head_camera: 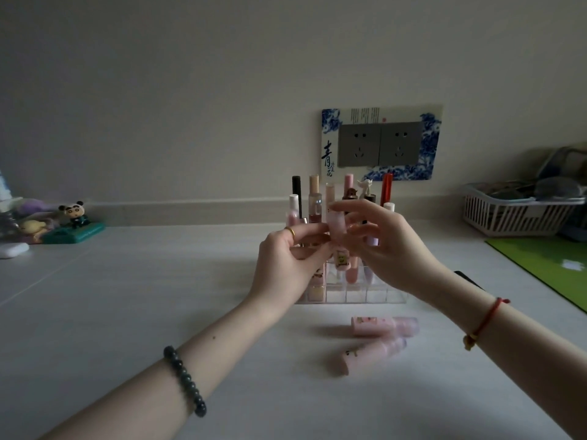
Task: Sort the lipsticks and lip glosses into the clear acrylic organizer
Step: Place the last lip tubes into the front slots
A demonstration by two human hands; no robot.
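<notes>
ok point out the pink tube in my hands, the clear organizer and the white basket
pink tube [337, 224]: head view, on its pale upper end
clear organizer [359, 296]: head view, on its front wall
white basket [508, 217]: head view, on its slatted side

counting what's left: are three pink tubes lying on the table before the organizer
No, only the farther pink tube and nearer pink tube lie before the organizer.

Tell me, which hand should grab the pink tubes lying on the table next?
Probably the right hand: the two lying pink tubes lie nearest its wrist, in front of the organizer; the left hand is farther away. Both hands now pinch a third pink tube.
</notes>
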